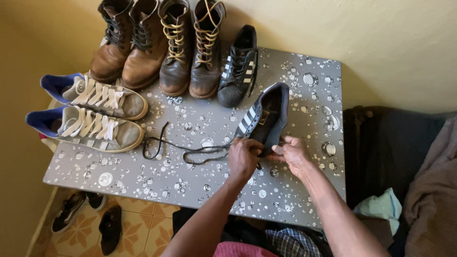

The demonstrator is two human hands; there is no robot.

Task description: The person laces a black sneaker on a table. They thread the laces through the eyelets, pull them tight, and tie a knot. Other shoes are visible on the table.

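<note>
A black sneaker with white stripes (pixel 266 116) lies on the grey droplet-patterned table (pixel 309 95), toe toward me. My left hand (pixel 244 158) pinches the black shoelace (pixel 176 146) at the shoe's toe end. My right hand (pixel 294 153) grips the front of the same sneaker beside it. The loose lace trails in loops to the left across the table. The matching black sneaker (pixel 238 66) stands at the back, laced.
Two brown boots (pixel 128 47) and two darker laced boots (pixel 190 52) stand along the back edge. A pair of grey sneakers with white laces (pixel 95 112) lies at the left. Dark shoes (pixel 90 214) rest on the tiled floor. Clothes (pixel 409 190) pile up on the right.
</note>
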